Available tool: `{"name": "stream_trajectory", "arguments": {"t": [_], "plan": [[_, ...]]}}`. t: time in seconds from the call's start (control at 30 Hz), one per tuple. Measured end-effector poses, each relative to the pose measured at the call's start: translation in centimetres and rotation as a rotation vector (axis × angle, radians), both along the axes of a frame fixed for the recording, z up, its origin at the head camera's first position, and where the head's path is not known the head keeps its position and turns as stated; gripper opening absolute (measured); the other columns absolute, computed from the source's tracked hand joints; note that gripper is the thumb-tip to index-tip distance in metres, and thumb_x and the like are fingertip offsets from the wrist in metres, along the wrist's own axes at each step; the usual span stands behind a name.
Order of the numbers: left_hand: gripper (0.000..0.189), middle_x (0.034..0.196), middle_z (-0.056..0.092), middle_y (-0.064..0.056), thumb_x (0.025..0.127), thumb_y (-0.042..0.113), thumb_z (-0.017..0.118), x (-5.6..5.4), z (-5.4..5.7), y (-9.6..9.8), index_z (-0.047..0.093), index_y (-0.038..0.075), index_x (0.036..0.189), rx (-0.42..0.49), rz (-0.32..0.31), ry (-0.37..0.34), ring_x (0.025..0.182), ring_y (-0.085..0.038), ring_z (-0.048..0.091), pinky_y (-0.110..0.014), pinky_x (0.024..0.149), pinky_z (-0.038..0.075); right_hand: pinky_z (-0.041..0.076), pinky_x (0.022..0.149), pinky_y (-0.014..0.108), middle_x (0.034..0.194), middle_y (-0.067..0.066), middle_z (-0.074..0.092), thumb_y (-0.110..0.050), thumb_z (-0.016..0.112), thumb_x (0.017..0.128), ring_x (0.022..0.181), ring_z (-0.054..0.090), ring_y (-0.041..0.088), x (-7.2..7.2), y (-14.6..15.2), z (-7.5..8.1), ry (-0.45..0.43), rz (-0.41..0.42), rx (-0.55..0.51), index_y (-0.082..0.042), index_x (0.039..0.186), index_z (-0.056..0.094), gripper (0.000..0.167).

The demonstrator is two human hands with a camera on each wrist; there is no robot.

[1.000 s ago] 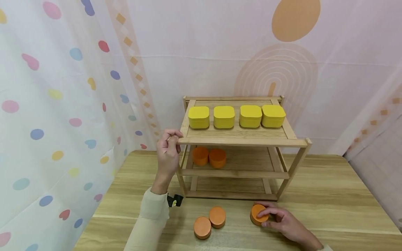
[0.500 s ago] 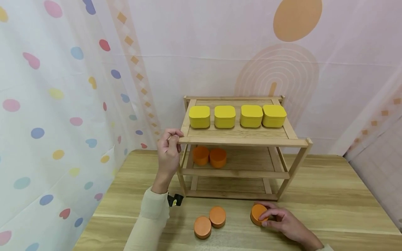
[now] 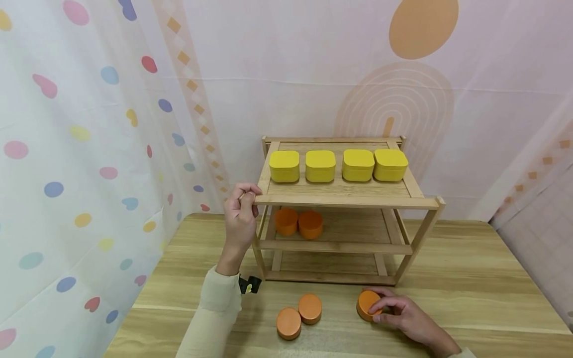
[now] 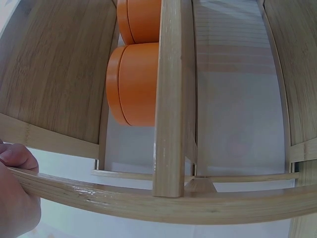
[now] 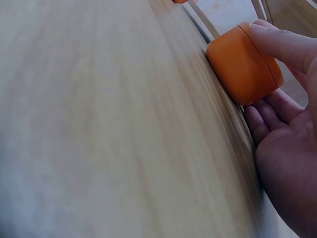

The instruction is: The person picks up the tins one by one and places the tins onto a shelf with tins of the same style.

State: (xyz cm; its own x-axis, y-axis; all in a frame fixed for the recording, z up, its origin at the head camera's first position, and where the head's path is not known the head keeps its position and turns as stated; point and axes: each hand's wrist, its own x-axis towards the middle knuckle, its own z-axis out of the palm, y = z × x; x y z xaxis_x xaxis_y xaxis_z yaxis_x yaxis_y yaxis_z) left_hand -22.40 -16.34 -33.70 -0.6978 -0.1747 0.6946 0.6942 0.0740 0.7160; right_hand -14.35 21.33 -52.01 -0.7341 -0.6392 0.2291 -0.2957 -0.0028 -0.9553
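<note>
My left hand [image 3: 239, 221] grips the front left corner of a three-tier wooden rack [image 3: 340, 201]; its curled fingers [image 4: 20, 157] lie at the top rail in the left wrist view. In front of the rack, my right hand [image 3: 405, 317] holds a round orange lidded box [image 3: 367, 304] on the table, thumb and fingers around it. The lid seam of this orange box [image 5: 245, 67] shows in the right wrist view. Two similar orange boxes, a nearer one [image 3: 288, 323] and a farther one [image 3: 310, 309], stand side by side on the table between my hands.
Four would exceed three, so several yellow square boxes [image 3: 320, 166] line the top tier. Two orange round boxes [image 3: 310, 225] sit at the left of the middle tier. A patterned curtain [image 3: 286, 89] hangs behind the wooden table [image 3: 465, 278].
</note>
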Motion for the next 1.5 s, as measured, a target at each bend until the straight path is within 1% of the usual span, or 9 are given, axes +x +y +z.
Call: {"name": "stream_trajectory", "arguments": {"t": [0.2, 0.33, 0.5, 0.7, 0.83, 1.07, 1.37, 1.43, 1.5], "plan": [[0.021, 0.053, 0.039, 0.0, 0.098, 0.004, 0.039, 0.1, 0.0, 0.0, 0.055, -0.008, 0.091, 0.001, -0.003, -0.007, 0.048, -0.009, 0.036, -0.02, 0.045, 0.031, 0.042, 0.1, 0.017, 0.147, 0.017, 0.044, 0.003, 0.059, 0.094, 0.127, 0.047, -0.001, 0.1, 0.0, 0.0, -0.004, -0.015, -0.007, 0.0, 0.109, 0.069, 0.018], [0.021, 0.053, 0.038, -0.002, 0.099, 0.004, 0.039, 0.1, 0.0, 0.1, 0.055, -0.008, 0.092, 0.001, -0.008, -0.013, 0.048, -0.009, 0.036, -0.021, 0.046, 0.031, 0.042, 0.099, 0.017, 0.147, 0.011, 0.046, 0.004, 0.06, 0.093, 0.127, 0.047, 0.0, 0.2, 0.1, -0.2, -0.02, -0.017, -0.03, 0.0, 0.108, 0.07, 0.019], [0.022, 0.055, 0.039, -0.001, 0.099, 0.005, 0.039, 0.1, -0.1, 0.0, 0.055, -0.007, 0.092, -0.003, 0.0, -0.025, 0.049, -0.01, 0.037, -0.021, 0.047, 0.032, 0.044, 0.099, 0.018, 0.146, 0.005, 0.046, 0.005, 0.059, 0.093, 0.126, 0.049, 0.001, 0.3, 0.0, -0.2, -0.032, -0.008, -0.05, 0.002, 0.109, 0.069, 0.019], [0.022, 0.059, 0.041, -0.001, 0.099, 0.006, 0.039, 0.1, -0.2, -0.1, 0.056, -0.007, 0.092, -0.009, 0.019, -0.025, 0.05, -0.011, 0.038, -0.021, 0.048, 0.034, 0.045, 0.098, 0.019, 0.146, 0.001, 0.046, 0.004, 0.059, 0.094, 0.126, 0.048, 0.0, 0.3, -0.1, -0.1, -0.044, -0.001, -0.048, 0.003, 0.109, 0.068, 0.018], [0.022, 0.059, 0.041, -0.001, 0.099, 0.005, 0.039, 0.2, -0.1, -0.1, 0.056, -0.007, 0.092, -0.011, 0.019, -0.026, 0.05, -0.011, 0.038, -0.021, 0.048, 0.034, 0.047, 0.096, 0.019, 0.145, -0.003, 0.046, 0.004, 0.059, 0.094, 0.126, 0.049, 0.001, 0.2, -0.1, -0.1, -0.05, 0.009, -0.062, 0.004, 0.11, 0.067, 0.018], [0.022, 0.058, 0.04, -0.001, 0.099, 0.005, 0.039, 0.2, -0.1, 0.0, 0.056, -0.007, 0.092, -0.004, 0.014, -0.026, 0.05, -0.012, 0.037, -0.021, 0.048, 0.034, 0.049, 0.094, 0.02, 0.146, 0.0, 0.046, 0.008, 0.058, 0.093, 0.126, 0.049, 0.002, 0.1, -0.3, 0.1, -0.046, 0.024, -0.09, 0.005, 0.11, 0.067, 0.02], [0.022, 0.057, 0.04, 0.002, 0.1, 0.006, 0.04, 0.1, -0.2, 0.0, 0.056, -0.007, 0.092, -0.005, 0.009, -0.024, 0.049, -0.01, 0.037, -0.021, 0.047, 0.033, 0.048, 0.096, 0.02, 0.144, -0.011, 0.047, 0.007, 0.06, 0.092, 0.126, 0.049, 0.001, 0.1, -0.6, 0.9, 0.017, 0.0, -0.069, 0.001, 0.111, 0.067, 0.022], [0.022, 0.057, 0.039, 0.002, 0.1, 0.006, 0.039, 0.1, -0.2, -0.1, 0.055, -0.006, 0.092, -0.005, 0.008, -0.027, 0.049, -0.01, 0.037, -0.021, 0.047, 0.033, 0.048, 0.096, 0.021, 0.144, -0.011, 0.048, 0.007, 0.06, 0.092, 0.126, 0.049, 0.002, 0.1, -0.7, 1.1, 0.02, -0.001, -0.064, 0.0, 0.111, 0.068, 0.022], [0.021, 0.057, 0.039, 0.002, 0.1, 0.006, 0.039, 0.1, -0.2, -0.1, 0.055, -0.007, 0.093, -0.003, 0.009, -0.03, 0.049, -0.01, 0.037, -0.021, 0.047, 0.033, 0.048, 0.096, 0.021, 0.144, -0.007, 0.048, 0.007, 0.06, 0.092, 0.126, 0.048, 0.001, 0.2, -0.7, 1.4, 0.03, -0.005, -0.052, -0.001, 0.111, 0.068, 0.023]]}}
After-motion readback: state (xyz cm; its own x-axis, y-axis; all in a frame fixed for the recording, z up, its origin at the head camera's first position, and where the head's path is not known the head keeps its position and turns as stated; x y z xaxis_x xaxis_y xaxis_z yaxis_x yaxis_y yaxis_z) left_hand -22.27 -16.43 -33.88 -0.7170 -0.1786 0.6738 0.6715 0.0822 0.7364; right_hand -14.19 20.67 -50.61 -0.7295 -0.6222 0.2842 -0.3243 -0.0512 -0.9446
